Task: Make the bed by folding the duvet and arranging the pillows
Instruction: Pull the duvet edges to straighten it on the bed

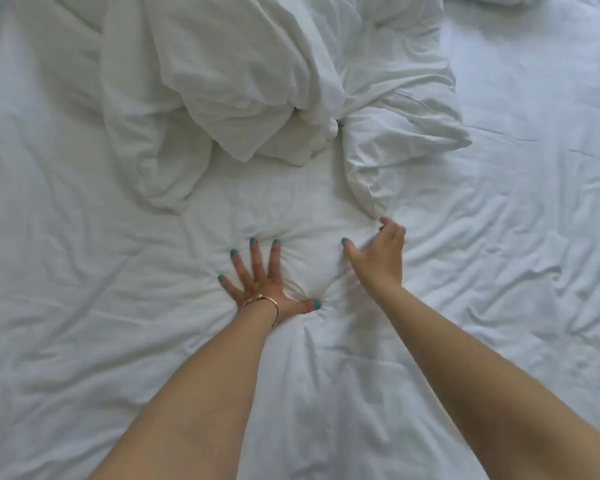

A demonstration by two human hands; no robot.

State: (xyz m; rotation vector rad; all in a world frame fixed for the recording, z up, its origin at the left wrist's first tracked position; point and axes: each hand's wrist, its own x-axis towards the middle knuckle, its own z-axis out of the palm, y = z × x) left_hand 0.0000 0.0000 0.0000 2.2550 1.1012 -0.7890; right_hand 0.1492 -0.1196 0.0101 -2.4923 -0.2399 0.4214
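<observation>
Barely begun, I judge: the duvet [257, 98] lies bunched mid-bed, unfolded, my left hand [260, 285] pressing it flat with fingers spread, my right hand [378, 254] pinching a fold, 1 pillow [492, 0] perhaps at the far-right corner.

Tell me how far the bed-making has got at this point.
Early. Nothing looks finished: the duvet lies bunched and twisted across the middle of the bed. In hand: the left hand presses flat on the white bedding, fingers spread, while the right hand pinches a fold of fabric. Left: folding the duvet and arranging pillows; only one pillow corner shows at the top right.
</observation>
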